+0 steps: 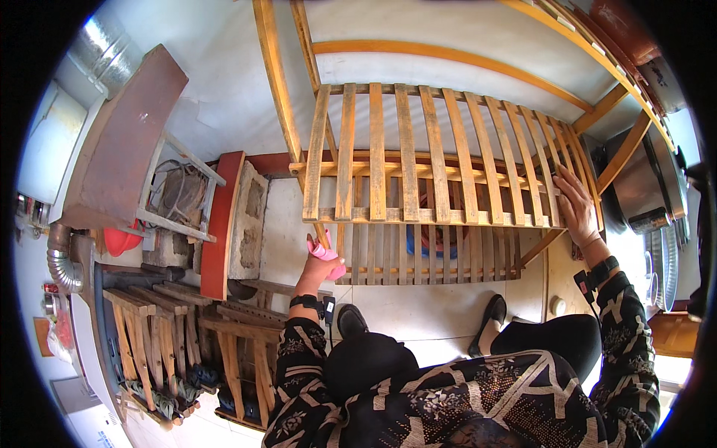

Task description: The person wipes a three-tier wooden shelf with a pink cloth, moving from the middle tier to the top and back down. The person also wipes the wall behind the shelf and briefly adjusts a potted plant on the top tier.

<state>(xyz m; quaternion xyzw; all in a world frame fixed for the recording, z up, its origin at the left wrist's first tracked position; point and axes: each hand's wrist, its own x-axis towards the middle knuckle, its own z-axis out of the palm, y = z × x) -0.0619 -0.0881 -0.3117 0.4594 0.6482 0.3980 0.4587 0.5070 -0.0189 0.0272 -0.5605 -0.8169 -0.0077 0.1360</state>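
A wooden slatted rack (410, 162) stands before me, with a lower slatted shelf (386, 253) beneath its upper one. My left hand (318, 273) holds a pink cloth (324, 252) against the rack's front left leg, below the upper shelf. Part of that leg is hidden by the cloth and fingers. Towards the right end of the upper shelf, my right hand (577, 210) lies over the slats with its fingers stretched forward. Both wrists wear black straps with small devices.
Under the lower shelf sits a round blue and red container (425, 249). Concrete blocks (248, 224) and a red board (221, 229) stand left of the rack. Folded wooden stools (151, 336) are stacked at lower left. Metal pans (644, 173) stand at right; a white wall rises behind.
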